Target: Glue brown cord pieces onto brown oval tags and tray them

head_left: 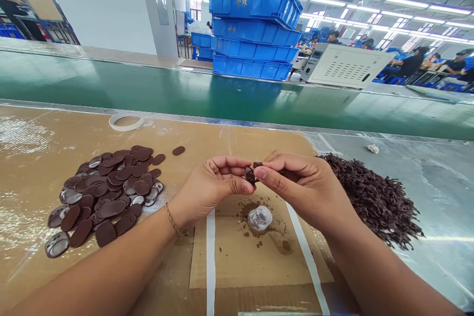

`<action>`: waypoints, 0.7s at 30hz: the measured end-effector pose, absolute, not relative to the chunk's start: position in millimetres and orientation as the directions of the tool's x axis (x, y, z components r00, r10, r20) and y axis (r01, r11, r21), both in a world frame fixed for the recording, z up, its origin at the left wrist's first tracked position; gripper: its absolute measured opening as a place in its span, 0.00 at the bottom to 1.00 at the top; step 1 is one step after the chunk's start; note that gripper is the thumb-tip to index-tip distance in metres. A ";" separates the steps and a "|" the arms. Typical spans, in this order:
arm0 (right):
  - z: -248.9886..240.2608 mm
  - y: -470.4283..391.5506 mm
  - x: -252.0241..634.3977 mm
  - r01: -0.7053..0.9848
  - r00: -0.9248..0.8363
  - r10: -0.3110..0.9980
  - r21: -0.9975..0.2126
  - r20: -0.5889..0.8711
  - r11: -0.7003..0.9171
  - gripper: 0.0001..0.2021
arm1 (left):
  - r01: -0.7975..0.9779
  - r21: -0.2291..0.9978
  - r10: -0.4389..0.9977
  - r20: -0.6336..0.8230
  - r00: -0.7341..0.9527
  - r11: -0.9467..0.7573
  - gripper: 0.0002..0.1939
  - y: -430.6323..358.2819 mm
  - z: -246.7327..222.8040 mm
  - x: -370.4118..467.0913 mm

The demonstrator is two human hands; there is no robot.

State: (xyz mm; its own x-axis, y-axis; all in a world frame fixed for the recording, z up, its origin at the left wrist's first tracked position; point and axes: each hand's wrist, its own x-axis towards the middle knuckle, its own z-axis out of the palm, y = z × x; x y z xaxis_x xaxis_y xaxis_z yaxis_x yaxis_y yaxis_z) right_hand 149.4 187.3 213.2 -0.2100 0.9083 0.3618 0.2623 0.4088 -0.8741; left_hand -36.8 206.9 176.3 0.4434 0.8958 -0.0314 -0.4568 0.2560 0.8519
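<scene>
Small brown oval piece (pixel 250 176) looks light, thin, prob. slightly flexible; best pinched by its edges. Glossy, dark, held just above the clear round dish (pixel 259 218). Left hand (pixel 215 185) and right hand (pixel 299 182) both pinch it w/ thumb and fingertips. Pile of ovals (pixel 107 192) lies left of the dish, brown strips heap (pixel 370 197) right.

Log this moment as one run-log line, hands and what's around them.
left hand: pinching small brown piece | right hand: pinching same piece | left: pile of brown ovals | right: heap of dark strands
</scene>
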 end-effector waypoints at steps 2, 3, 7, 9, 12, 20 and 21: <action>212.7 187.4 149.3 0.255 -0.212 0.908 -0.876 0.363 0.409 0.14 | -0.457 0.851 0.896 -0.034 0.443 0.258 0.21 207.2 176.2 -36.3; 212.4 187.4 149.3 0.250 -0.214 0.906 -0.876 0.364 0.411 0.13 | -0.458 0.850 0.895 -0.035 0.444 0.260 0.21 207.3 176.1 -36.0; 210.8 187.6 149.8 0.239 -0.215 0.902 -0.875 0.374 0.420 0.11 | -0.467 0.844 0.897 -0.039 0.440 0.265 0.21 207.3 176.9 -35.7; 210.4 187.6 150.0 0.244 -0.217 0.902 -0.874 0.373 0.420 0.11 | -0.466 0.844 0.898 -0.039 0.438 0.265 0.21 206.9 178.2 -36.1; 210.2 187.5 149.9 0.253 -0.212 0.903 -0.871 0.375 0.421 0.13 | -0.450 0.852 0.897 -0.050 0.440 0.268 0.22 206.4 179.4 -37.0; 213.8 189.9 147.1 0.343 -0.255 0.879 -0.812 0.403 0.472 0.14 | -0.469 0.814 0.891 -0.122 0.437 0.342 0.27 207.0 181.3 -37.3; 213.2 190.7 148.4 0.350 -0.262 0.864 -0.792 0.430 0.500 0.13 | -0.481 0.796 0.885 -0.141 0.444 0.368 0.28 207.0 182.0 -37.3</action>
State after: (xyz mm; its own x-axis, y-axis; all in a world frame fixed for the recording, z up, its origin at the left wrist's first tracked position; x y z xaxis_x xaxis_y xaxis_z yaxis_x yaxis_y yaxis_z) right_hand 148.4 190.7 213.2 -0.2616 0.8642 0.4298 0.3501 0.5000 -0.7921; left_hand -37.3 207.0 182.0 0.4439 0.8850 -0.1406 -0.4814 0.3678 0.7956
